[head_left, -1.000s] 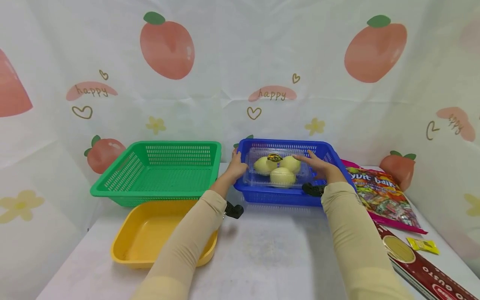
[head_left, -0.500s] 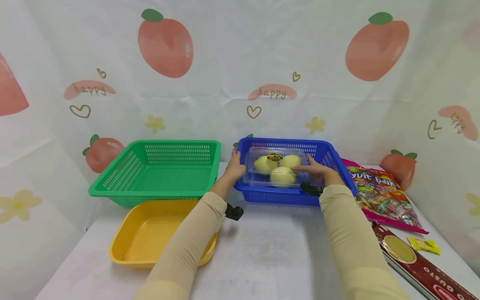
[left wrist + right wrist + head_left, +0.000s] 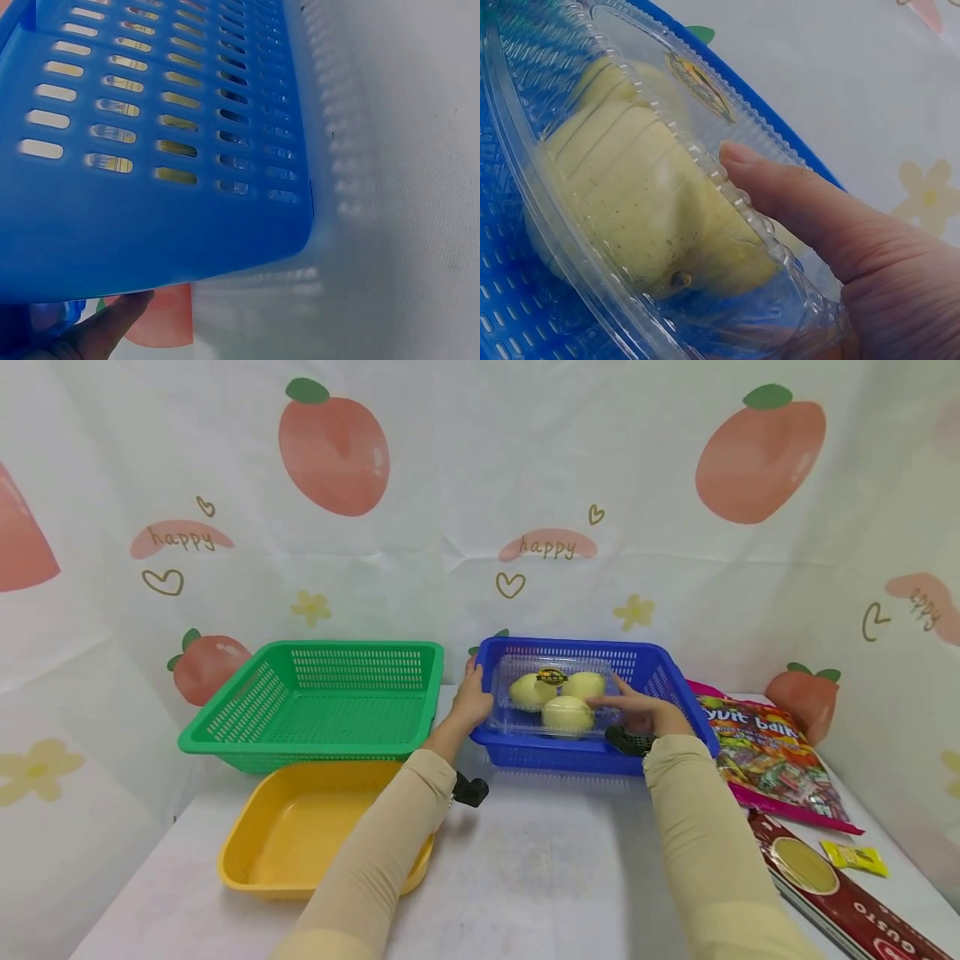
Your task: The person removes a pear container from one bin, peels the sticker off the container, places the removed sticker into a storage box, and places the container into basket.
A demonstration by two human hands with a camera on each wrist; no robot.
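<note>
A clear plastic clamshell box [image 3: 512, 717] with pale yellow-green, pear-like fruits [image 3: 567, 716] lies inside the blue basket [image 3: 555, 760]. My left hand [image 3: 471, 700] grips the left rim of that basket; in the left wrist view one finger [image 3: 112, 324] shows at its end wall, the others hidden. My right hand [image 3: 647, 708] holds the right end of the box. Its thumb [image 3: 780, 187] lies on the ridged edge of the lid in the right wrist view, and the other fingers are mostly hidden behind the plastic. The lid bears a black and gold label [image 3: 552, 676].
To the left stands a green basket [image 3: 300, 752], with a yellow basin [image 3: 300, 889] in front of it. At the right lie a candy bag [image 3: 780, 752], a small yellow packet [image 3: 855, 857] and a long dark red box [image 3: 840, 885]. A printed cloth [image 3: 420, 585] hangs behind.
My right hand has shifted slightly, its thumb coming down lower on the lid's right part. The left hand stays on the basket rim, and the box has not visibly moved within the basket.
</note>
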